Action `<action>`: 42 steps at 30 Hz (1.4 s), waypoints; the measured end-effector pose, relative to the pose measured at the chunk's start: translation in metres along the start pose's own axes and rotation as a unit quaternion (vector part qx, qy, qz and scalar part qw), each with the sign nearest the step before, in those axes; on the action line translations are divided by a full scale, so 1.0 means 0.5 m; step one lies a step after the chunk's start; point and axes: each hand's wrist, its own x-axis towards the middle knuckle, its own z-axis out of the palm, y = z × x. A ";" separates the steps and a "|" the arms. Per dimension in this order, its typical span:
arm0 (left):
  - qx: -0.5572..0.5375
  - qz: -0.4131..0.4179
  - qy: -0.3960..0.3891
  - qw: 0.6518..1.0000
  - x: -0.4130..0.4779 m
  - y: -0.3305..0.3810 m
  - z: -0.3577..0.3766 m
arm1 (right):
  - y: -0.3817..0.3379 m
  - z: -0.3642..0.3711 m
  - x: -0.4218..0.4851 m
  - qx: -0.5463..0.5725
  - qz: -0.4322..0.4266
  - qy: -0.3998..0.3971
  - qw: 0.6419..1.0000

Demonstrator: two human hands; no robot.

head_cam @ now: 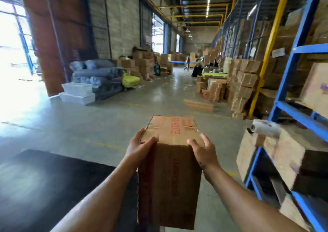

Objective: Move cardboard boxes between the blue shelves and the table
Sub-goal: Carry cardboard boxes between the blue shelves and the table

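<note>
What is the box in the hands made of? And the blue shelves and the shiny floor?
The box looks like brown cardboard: matte, creased, taped on top, red print. The blue shelves seem painted metal: thin straight beams with a smooth coat. The floor is probably polished concrete: grey, with light reflecting off it.
</note>
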 end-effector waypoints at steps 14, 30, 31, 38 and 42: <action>0.081 -0.116 0.121 0.983 -0.010 -0.290 -0.240 | 0.182 0.347 -0.032 0.040 0.051 -0.197 0.978; 0.216 -0.115 0.334 0.910 -0.085 -0.280 -0.197 | 0.198 0.337 -0.084 0.071 0.027 -0.357 0.931; 0.209 -0.121 0.326 0.914 -0.102 -0.277 -0.195 | 0.193 0.338 -0.091 0.076 0.028 -0.389 0.918; 0.168 -0.129 0.323 0.922 -0.204 -0.274 -0.172 | 0.177 0.324 -0.078 0.051 0.032 -0.422 0.905; 0.136 -0.133 0.363 0.912 -0.191 -0.273 -0.176 | 0.188 0.298 0.036 0.051 0.052 -0.343 0.936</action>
